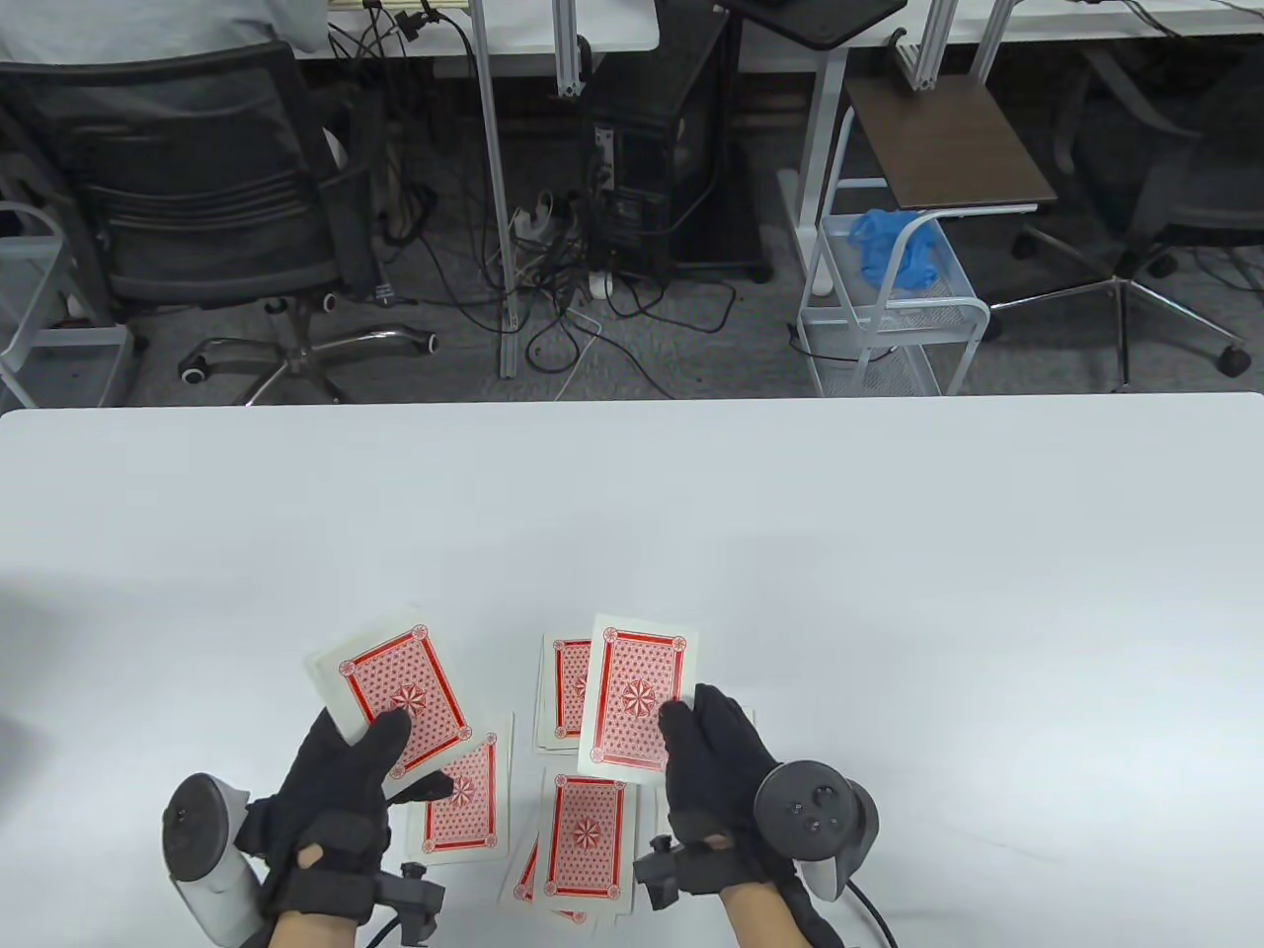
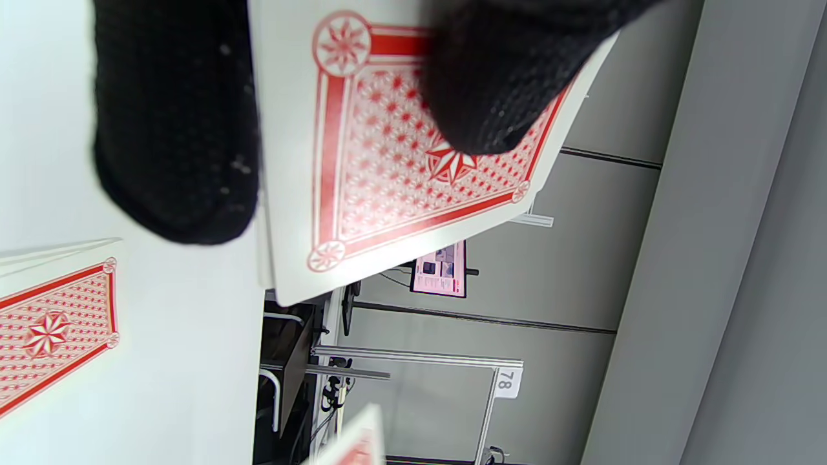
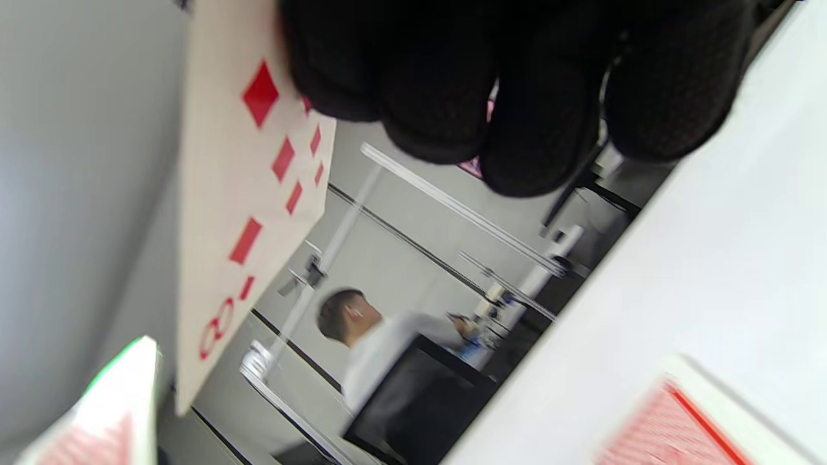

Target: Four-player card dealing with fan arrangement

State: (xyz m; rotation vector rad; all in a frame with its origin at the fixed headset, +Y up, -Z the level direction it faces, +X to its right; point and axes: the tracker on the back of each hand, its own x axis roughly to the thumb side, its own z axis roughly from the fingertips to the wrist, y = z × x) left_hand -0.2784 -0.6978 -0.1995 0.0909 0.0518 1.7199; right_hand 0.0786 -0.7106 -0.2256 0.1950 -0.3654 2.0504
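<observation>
"78" on white tag [image 2: 507,382] on frame, red "8" w/ diamonds on held card [image 3: 249,213]

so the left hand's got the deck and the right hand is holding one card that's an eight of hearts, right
Not quite: the single card in the right hand is an eight of diamonds, not hearts. The right wrist view shows red diamond pips and an 8 on its face. The rest holds: the left hand holds the deck and the right hand holds one card.

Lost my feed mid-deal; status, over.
Left hand grips the deck. Right hand pinches one card, lifted, an eight of diamonds. Dealt piles face down below. Nothing blocking.
</observation>
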